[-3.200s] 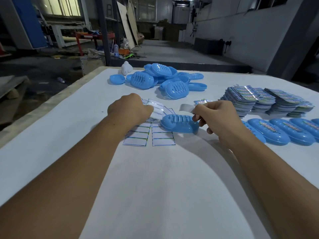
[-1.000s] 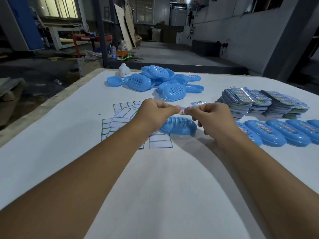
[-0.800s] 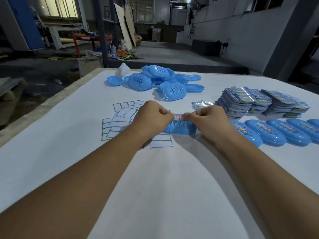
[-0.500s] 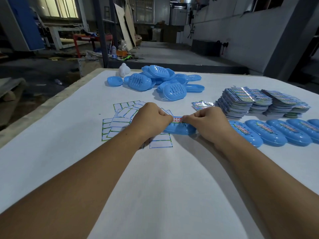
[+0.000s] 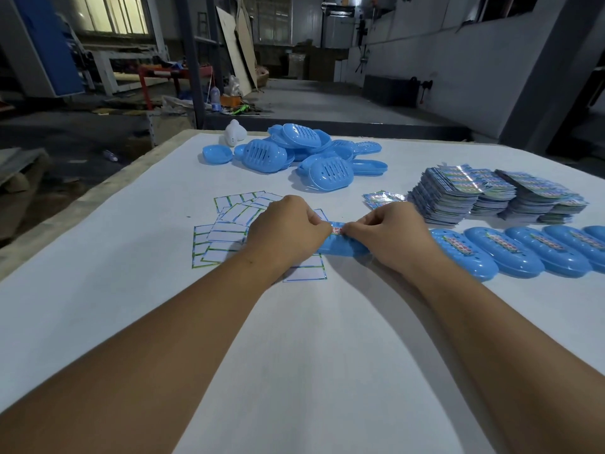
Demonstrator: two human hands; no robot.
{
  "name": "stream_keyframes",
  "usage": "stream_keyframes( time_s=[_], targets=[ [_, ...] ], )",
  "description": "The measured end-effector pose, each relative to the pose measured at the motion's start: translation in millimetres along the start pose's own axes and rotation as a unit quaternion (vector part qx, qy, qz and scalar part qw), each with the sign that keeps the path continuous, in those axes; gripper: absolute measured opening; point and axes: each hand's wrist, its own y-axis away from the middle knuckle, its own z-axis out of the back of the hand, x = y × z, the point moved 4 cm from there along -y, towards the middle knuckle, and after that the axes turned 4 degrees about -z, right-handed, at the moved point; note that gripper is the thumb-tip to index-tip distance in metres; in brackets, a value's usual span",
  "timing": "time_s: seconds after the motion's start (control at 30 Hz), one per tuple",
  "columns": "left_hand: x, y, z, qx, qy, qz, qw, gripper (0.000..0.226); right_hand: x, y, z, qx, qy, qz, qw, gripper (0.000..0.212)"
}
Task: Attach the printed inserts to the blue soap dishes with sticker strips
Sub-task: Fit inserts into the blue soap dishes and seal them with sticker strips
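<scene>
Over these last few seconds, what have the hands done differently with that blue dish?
The left hand came off the sticker sheets to join the right hand. Together they brought the insert down onto the dish, and both now press it there. The pile of dishes, the insert stacks and the finished row stayed put.

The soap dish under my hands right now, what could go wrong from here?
The printed insert might set crooked on the soap dish, since the left hand and right hand hide its ends. The dish could also slide on the loose sticker sheets partly under it.
</scene>
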Motion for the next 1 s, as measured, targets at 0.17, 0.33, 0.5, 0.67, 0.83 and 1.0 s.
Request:
stream_keyframes(
  time_s=[0.17, 0.33, 0.5, 0.67, 0.83, 1.0],
  targets=[
    [-13, -4, 0, -0.036, -0.141, -0.042, 0.988, 0.028, 10, 1, -1, -0.047, 0.091, 0.041, 0.994, 0.043],
    [-14, -4, 1, -0.043, -0.175, -0.047, 0.982, 0.030, 10, 0, 3, -0.054, 0.159, 0.038, 0.985, 0.059],
    [-7, -4, -2, -0.022, -0.117, -0.038, 0.992, 0.030, 9, 4, 2, -0.021, 0.103, 0.095, 0.990, 0.037],
    [-4, -6, -2, -0.036, -0.056, -0.067, 0.996, 0.010, 16, 12, -9, 0.101, 0.109, 0.170, 0.974, 0.056],
    [4, -9, -6, -0.002, -0.055, -0.042, 0.998, 0.010, 15, 15, -4, 0.062, 0.192, 0.156, 0.967, 0.060],
    [7, -8, -12, 0.022, -0.111, -0.058, 0.992, 0.009, 1, 11, 24, -0.002, 0.315, 0.064, 0.947, 0.065]
  ],
)
